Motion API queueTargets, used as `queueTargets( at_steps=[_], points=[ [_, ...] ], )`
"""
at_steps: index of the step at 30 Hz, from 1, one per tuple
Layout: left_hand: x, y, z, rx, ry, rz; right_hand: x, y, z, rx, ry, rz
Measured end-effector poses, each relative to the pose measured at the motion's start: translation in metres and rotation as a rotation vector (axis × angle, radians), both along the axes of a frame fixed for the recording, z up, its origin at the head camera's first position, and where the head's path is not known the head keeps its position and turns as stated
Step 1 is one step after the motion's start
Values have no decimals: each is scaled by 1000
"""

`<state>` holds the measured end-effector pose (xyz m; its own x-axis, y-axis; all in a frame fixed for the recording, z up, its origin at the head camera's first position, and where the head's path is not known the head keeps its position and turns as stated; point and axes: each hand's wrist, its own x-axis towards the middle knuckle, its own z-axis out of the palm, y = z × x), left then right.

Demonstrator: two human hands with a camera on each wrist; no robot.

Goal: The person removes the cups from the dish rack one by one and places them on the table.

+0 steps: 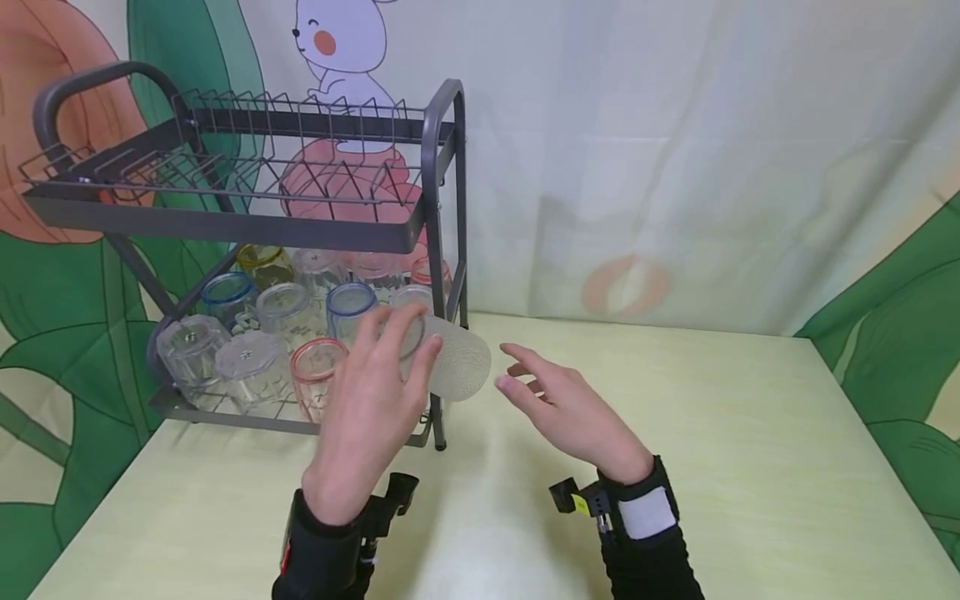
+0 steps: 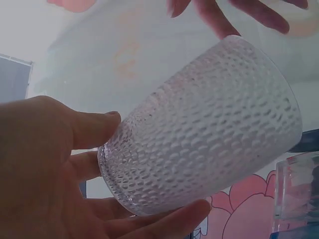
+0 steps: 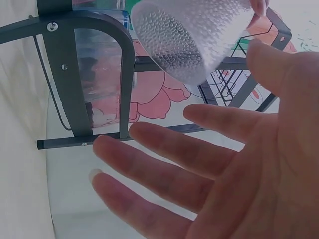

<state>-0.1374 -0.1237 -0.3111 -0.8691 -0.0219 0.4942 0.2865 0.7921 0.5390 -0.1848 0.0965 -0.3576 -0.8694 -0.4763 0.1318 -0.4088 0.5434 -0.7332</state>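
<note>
My left hand [image 1: 371,408] grips a clear plastic-looking tumbler [image 1: 463,364] with a dimpled surface, near its narrower end. The tumbler lies tilted almost sideways in the air, just off the rack's right front post. In the left wrist view, the thumb and fingers curl round the narrow end of the tumbler [image 2: 204,129]. Its wide open mouth shows in the right wrist view, on the tumbler [image 3: 194,40]. To the right of the mouth, my right hand [image 1: 573,408] hovers with spread, relaxed fingers, holding nothing and apart from the tumbler.
A dark metal two-tier dish rack [image 1: 225,223] stands at the left of the pale table [image 1: 750,467]. Upside-down glasses fill its lower shelf, among them a red-rimmed glass [image 1: 311,379], a blue-rimmed glass [image 1: 349,304] and a clear glass [image 1: 251,367]. A printed curtain [image 1: 675,167] hangs behind.
</note>
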Motion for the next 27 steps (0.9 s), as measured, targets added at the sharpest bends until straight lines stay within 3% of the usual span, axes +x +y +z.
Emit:
queueTargets(
  at_steps=[18, 27],
  points=[
    [-2, 4, -1, 62, -16, -52, 1, 0, 2, -29, -27, -2],
    [-4, 2, -2, 98, -6, -70, 0, 2, 3, -12, 0, -6]
  ],
)
